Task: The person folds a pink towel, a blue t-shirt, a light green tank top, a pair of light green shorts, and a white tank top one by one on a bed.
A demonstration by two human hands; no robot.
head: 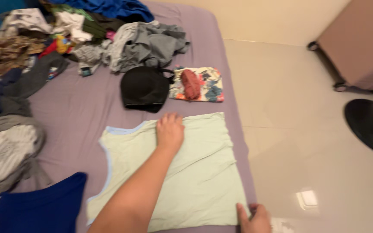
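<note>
Right hand, nearest the camera, presses with fingers spread on the lower right corner of the pale green top, holding nothing. The top lies spread flat on the purple sheet, by the bed's right edge. Left of the top: a dark blue garment and a grey striped garment. On the top's upper edge: left hand, palm down, fingers together, grasping nothing. Above the top: a black cap, then a folded floral cloth bearing a red roll. Right of the top: tiled floor.
</note>
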